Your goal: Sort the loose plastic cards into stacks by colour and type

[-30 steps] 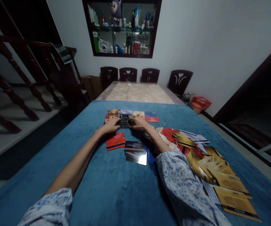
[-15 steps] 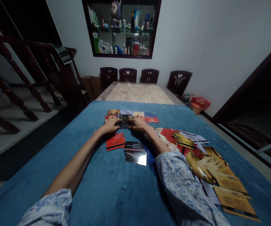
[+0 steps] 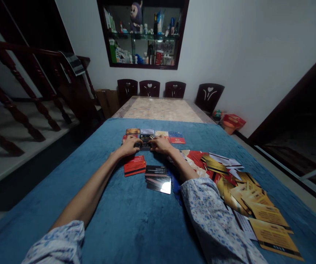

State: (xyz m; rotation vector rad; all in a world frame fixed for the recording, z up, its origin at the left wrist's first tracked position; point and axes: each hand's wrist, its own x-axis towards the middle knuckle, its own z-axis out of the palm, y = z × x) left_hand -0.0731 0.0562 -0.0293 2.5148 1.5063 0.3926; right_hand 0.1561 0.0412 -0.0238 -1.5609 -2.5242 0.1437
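Note:
Both my hands are at the rows of plastic cards on the blue cloth. My left hand (image 3: 129, 146) has its fingers curled at the left edge of some black cards (image 3: 146, 144). Opposite it, my right hand (image 3: 161, 144) pinches their right edge. Behind the hands lie a gold card (image 3: 133, 131), a pale card (image 3: 147, 131), a cream card (image 3: 161, 133) and a blue card (image 3: 175, 134). A red card (image 3: 178, 140) is right of my right hand. Nearer me lie fanned red cards (image 3: 134, 166) and black and silver cards (image 3: 158, 178).
A loose heap of gold cards (image 3: 256, 200) with red and white ones spreads beside my right forearm. The blue cloth (image 3: 119, 220) covers the near table; a patterned tabletop (image 3: 160, 109) continues beyond. Dark chairs (image 3: 149, 89) stand at the far end.
Almost nothing differs. Both hands keep their places at the black cards, and the whole view has shifted very slightly.

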